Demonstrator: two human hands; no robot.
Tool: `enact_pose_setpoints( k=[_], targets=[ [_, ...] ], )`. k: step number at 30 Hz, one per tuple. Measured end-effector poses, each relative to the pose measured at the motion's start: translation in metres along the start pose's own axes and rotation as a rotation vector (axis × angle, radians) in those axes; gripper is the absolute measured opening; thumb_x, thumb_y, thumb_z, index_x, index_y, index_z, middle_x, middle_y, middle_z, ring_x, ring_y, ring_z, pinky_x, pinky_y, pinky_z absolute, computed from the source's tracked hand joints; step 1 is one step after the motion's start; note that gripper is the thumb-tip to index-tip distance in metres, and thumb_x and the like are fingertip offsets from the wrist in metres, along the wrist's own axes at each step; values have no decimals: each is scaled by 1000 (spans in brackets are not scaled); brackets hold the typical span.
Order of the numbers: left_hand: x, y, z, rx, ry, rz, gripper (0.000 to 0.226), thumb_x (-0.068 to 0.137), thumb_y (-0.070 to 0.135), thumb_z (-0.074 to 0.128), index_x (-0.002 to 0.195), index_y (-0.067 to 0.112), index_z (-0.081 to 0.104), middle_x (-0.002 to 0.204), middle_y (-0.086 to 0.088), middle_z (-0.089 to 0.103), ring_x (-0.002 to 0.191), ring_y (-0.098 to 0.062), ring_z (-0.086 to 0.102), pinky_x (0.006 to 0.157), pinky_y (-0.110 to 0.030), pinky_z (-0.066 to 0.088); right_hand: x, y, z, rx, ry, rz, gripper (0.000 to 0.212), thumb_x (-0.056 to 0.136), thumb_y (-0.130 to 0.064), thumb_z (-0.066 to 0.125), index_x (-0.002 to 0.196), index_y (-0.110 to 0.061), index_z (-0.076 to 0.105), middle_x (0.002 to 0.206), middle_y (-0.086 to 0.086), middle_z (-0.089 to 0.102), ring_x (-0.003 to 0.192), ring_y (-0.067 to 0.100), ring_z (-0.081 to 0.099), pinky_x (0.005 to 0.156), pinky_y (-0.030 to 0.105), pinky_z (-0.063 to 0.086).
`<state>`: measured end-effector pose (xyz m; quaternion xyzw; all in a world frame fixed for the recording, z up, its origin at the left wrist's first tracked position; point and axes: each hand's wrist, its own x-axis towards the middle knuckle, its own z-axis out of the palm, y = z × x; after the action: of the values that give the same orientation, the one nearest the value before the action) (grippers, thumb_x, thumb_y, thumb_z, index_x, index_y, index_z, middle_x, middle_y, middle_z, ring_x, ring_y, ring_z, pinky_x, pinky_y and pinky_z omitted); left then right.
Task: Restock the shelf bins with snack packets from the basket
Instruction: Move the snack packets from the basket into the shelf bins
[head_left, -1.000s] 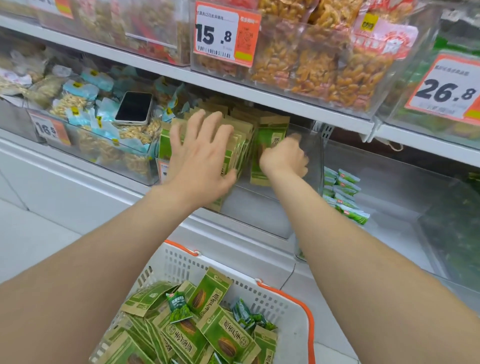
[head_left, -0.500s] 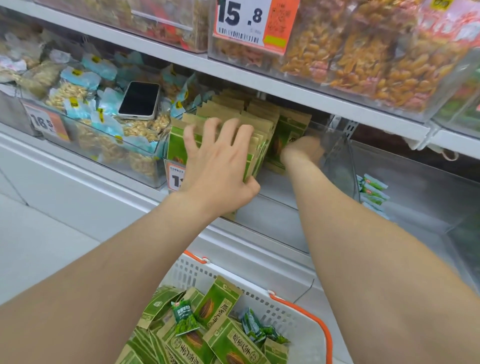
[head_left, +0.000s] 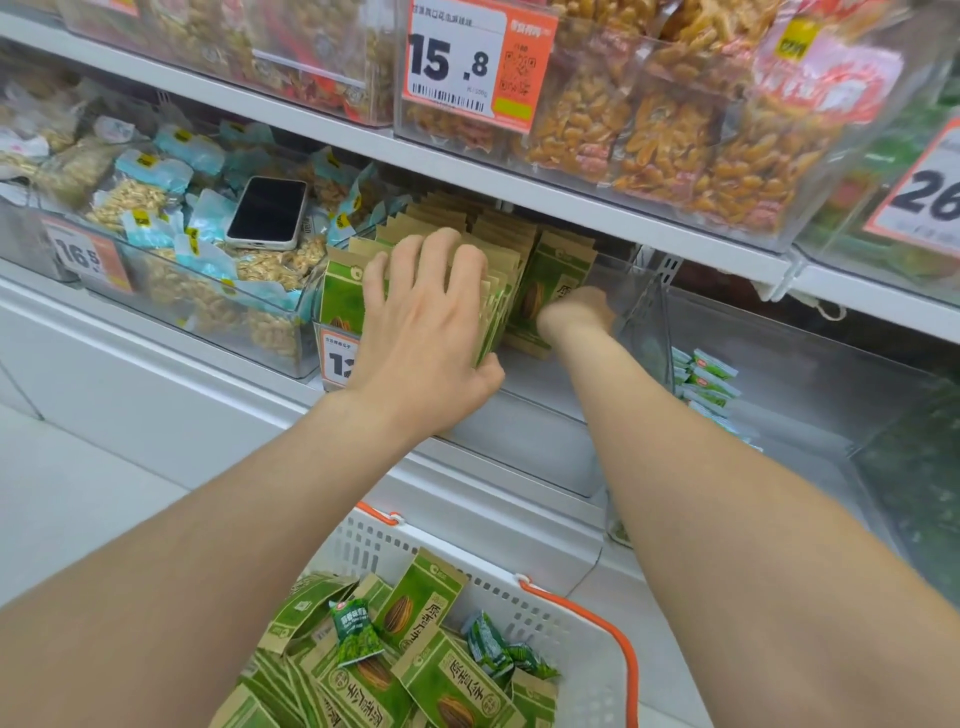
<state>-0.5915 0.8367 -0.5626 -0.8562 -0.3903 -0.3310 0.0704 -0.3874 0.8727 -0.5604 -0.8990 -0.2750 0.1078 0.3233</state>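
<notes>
My left hand lies with fingers spread flat on the upright green packets in the clear bin; my right hand hides its fingers, so I cannot tell its grip.

I see a shop aisle: white shelves carry clear bins of bagged snacks, orange price tags hang at 12 o'clock and 9 o'clock, and a white shopping basket sits at 6 o'clock.
</notes>
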Motion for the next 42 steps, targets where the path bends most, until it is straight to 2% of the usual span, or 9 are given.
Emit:
enact_pose_setpoints(
  k=[5, 9, 15, 18, 22, 25, 27, 35, 42],
  targets=[
    [-9, 11, -19, -43, 4, 8, 35, 75, 37, 69, 98, 18, 50, 111, -6, 49, 104, -33, 46, 86, -48, 44, -40, 0, -21, -70, -41, -198, 37, 97, -14, 56, 131, 1, 54, 136, 17, 59, 125, 36, 60, 101, 38, 52],
    [-23, 1, -21, -209, -406, -93, 17, 80, 39, 62, 75, 25, 55, 79, 0, 64, 79, -30, 63, 71, -41, 57, -103, 22, -30, -69, 164, -747, 38, 84, -2, 49, 120, -9, 57, 120, 16, 54, 108, 41, 57, 92, 44, 44],
    [-64, -2, -6, 66, -1214, 116, 30, 92, 53, 64, 108, 29, 70, 102, 6, 71, 99, -20, 66, 93, -39, 56, -175, 79, -27, -300, -97, -1079, 10, 87, -17, 52, 90, -15, 61, 91, 8, 63, 86, 35, 59, 66, 40, 48],
    [-82, 5, 6, 204, -1412, 135, 45, 96, 54, 58, 118, 17, 71, 120, -6, 73, 96, -24, 68, 82, -34, 52, -182, 104, -8, -684, -361, -1120, 11, 92, -19, 52, 89, -14, 62, 84, 8, 59, 77, 36, 57, 60, 35, 39],
    [-97, 9, 19, 310, -1459, 207, 37, 100, 43, 57, 77, 14, 61, 109, -15, 75, 76, -24, 58, 73, -37, 50, -173, 141, 35, -1055, -592, -1129, 24, 91, -8, 58, 72, -15, 45, 72, 2, 45, 64, 28, 52, 55, 32, 43],
    [-98, 5, 23, 301, -1465, 209, 35, 101, 45, 57, 102, 12, 71, 116, -13, 73, 92, -25, 66, 76, -36, 49, -164, 160, 66, -1229, -648, -1269, 9, 94, -6, 59, 99, -11, 64, 97, 6, 64, 88, 28, 64, 74, 38, 55],
    [-97, 4, 24, 284, -1437, 215, 40, 102, 47, 57, 121, 15, 69, 122, -6, 70, 102, -24, 65, 78, -34, 48, -157, 170, 91, -1248, -651, -1396, 30, 96, -14, 62, 126, -11, 62, 127, 10, 61, 115, 30, 60, 90, 42, 53],
    [-97, -8, 36, 295, -1395, 170, 27, 106, 32, 50, 86, 15, 58, 80, 0, 54, 66, -18, 47, 62, -31, 39, -147, 176, 151, -1290, -714, -1495, 78, 101, -15, 58, 163, -22, 10, 163, 16, 26, 135, 33, 49, 79, 43, 49],
    [-96, -18, 37, 319, -1393, 173, 24, 105, 32, 50, 90, 15, 59, 82, -1, 55, 74, -23, 52, 68, -35, 44, -161, 166, 149, -1309, -676, -1418, 23, 99, 0, 53, 119, -7, 63, 124, 15, 64, 111, 34, 65, 82, 42, 52]
  ],
)
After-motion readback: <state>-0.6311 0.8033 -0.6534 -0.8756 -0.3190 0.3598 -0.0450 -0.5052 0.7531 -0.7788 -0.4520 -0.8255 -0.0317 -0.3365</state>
